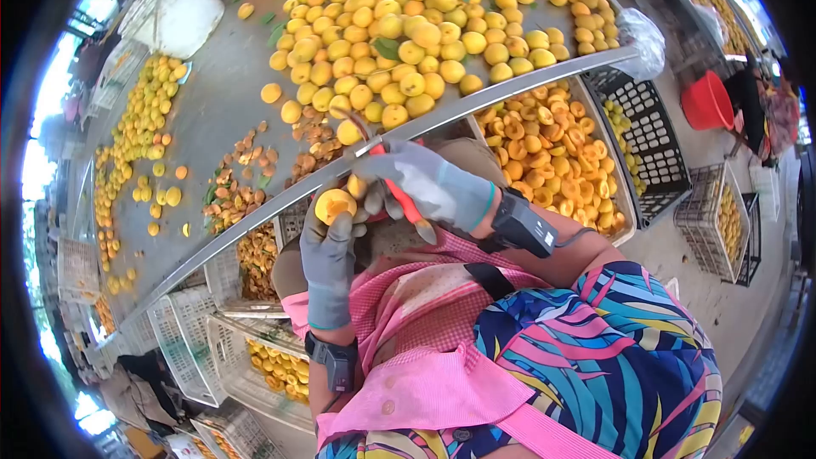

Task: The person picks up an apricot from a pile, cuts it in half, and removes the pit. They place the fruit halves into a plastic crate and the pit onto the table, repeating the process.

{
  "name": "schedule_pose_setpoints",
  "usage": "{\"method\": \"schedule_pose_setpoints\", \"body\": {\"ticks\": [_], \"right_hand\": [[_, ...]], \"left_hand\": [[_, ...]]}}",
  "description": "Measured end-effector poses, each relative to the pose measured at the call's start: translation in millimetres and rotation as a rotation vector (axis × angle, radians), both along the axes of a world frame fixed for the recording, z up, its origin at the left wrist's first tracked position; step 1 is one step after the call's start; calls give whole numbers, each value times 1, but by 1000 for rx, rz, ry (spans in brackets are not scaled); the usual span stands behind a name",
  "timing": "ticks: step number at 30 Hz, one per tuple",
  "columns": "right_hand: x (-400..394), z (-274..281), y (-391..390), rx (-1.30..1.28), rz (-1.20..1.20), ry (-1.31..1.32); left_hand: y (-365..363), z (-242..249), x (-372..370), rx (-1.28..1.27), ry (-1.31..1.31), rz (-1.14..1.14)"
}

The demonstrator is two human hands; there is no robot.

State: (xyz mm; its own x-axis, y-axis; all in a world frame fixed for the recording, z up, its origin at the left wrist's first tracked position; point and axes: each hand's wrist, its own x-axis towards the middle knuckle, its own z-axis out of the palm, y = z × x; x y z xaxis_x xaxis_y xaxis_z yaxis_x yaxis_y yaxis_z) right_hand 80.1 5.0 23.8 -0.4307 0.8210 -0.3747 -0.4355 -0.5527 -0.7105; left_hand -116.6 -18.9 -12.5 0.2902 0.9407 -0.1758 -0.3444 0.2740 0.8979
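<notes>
My left hand (330, 257), in a grey glove, is closed around a cut apricot (335, 206) whose hollow orange inside faces up. Close beside it, my gloved right hand (432, 187) grips red-handled pruning shears (399, 197), their curved metal jaws pointing toward the table. Another apricot piece (356, 186) sits at the right fingertips, between the two hands; which fingers bear it is hard to tell. Both hands are over my lap, just in front of the metal table edge (493, 93). Whole apricots (382, 42) are heaped on the table beyond them.
Apricot stones (242, 174) lie on the table at left. A crate of apricot halves (552, 153) stands under the edge at right, beside a black crate (646, 153). White crates (183, 340) stand at lower left. A red bucket (707, 102) is farther right.
</notes>
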Motion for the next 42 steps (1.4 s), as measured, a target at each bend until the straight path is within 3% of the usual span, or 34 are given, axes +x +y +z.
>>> {"method": "schedule_pose_setpoints", "body": {"ticks": [3,4,5,7,9,11,13,15,17,18,19,21,22,23,25,27,29,31,36,42], "right_hand": [[-25,1,36,118,-113,-166],[-32,-1,40,267,-193,-314],[-37,-1,42,261,-197,-320],[-38,-3,36,412,-105,-651],[-46,-32,24,684,-211,-809],[-44,-39,5,676,-170,-903],[-26,-31,-11,591,-111,-911],[-4,-27,-23,491,-132,-949],[14,-18,-35,433,-132,-947],[26,-10,-47,344,-144,-824],[37,-5,-59,262,-149,-693],[42,-28,-68,423,-383,-735],[45,-40,-67,377,-368,-672],[46,-38,-70,214,-442,-446],[58,-10,-84,102,-510,-134],[58,-14,-87,109,-527,-64],[59,-12,-87,125,-442,0],[51,-13,-85,115,-513,-153],[36,-12,-83,92,-512,-47],[17,-10,-81,165,-544,-96]], "left_hand": [[4,2,-7,-38,14,105],[6,1,-7,-27,17,143],[7,3,-9,-34,13,138],[9,4,-13,27,134,116],[16,-43,-48,1017,1202,-60],[7,-21,-27,404,882,-84],[8,-1,-1,-1,445,-77],[9,-22,10,20,386,-139],[12,-25,23,408,396,-309],[11,-10,39,206,360,-277],[10,3,57,211,371,-289],[8,28,80,1046,988,-558],[4,37,90,750,785,-522],[0,40,97,478,566,-446],[1,41,98,513,499,-371],[-2,39,91,370,452,-264],[-7,37,86,357,469,-220],[-13,36,85,454,484,-131],[-16,26,76,415,482,32],[-11,17,70,614,623,196]]}}
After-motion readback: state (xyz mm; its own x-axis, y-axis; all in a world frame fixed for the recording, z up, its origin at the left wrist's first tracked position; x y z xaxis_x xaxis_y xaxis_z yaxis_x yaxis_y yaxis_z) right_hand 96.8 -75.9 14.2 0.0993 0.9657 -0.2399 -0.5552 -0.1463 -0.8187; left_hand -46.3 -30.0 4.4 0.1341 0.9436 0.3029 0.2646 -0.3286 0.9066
